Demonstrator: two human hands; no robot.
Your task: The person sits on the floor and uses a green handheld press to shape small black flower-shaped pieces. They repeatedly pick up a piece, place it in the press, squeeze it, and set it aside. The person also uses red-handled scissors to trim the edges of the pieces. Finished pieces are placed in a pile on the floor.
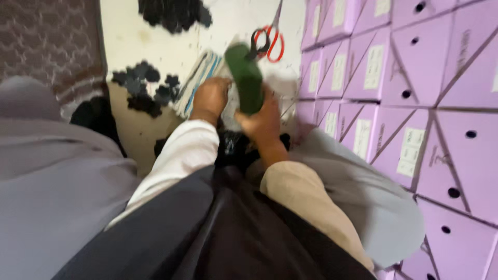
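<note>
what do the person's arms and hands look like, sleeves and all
Both hands are bare: no gloves, and no rings or watch can be made out in the blurred head view. The left hand comes out of a long white sleeve; the right hand out of a long cream or beige sleeve. Both sleeves are plain, loose and reach the wrists.

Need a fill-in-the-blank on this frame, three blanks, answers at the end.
1. The right hand grips a long ____ object.
2. The scissors on the floor have ____ handles.
3. The stacked boxes at the right are ____ in colour.
4. The left hand rests beside a ____ cloth.

Missing words: green; red; purple; striped
</note>
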